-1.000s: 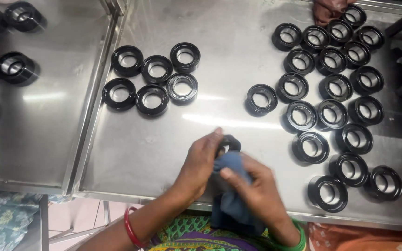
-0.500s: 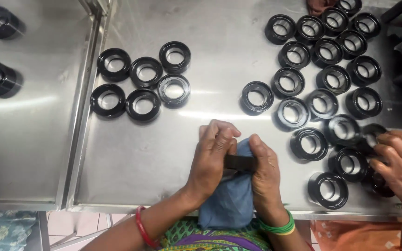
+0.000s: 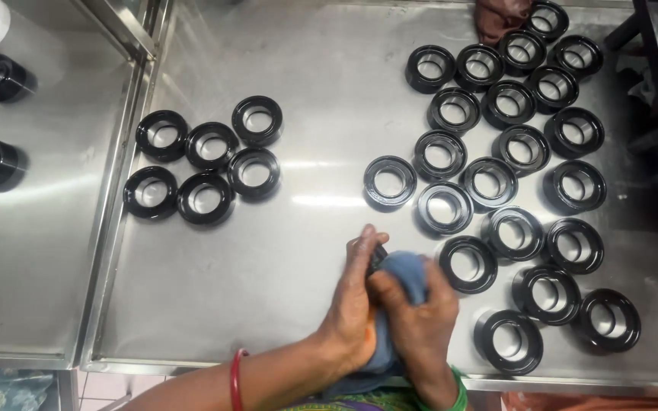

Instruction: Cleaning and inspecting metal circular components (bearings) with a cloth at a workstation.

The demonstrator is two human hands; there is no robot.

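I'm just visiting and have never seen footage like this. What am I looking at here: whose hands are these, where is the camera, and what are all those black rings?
The camera sits on a person's head, looking down at their own two hands. The left hand and right hand together hold a blue cloth wrapped around a black ring that is mostly hidden. They work over a shiny steel table. On it lie a small group of rings to the left and a large group of rings to the right.

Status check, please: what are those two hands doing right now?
Left hand grips black ring. Right hand presses blue cloth on it. More rings close right.
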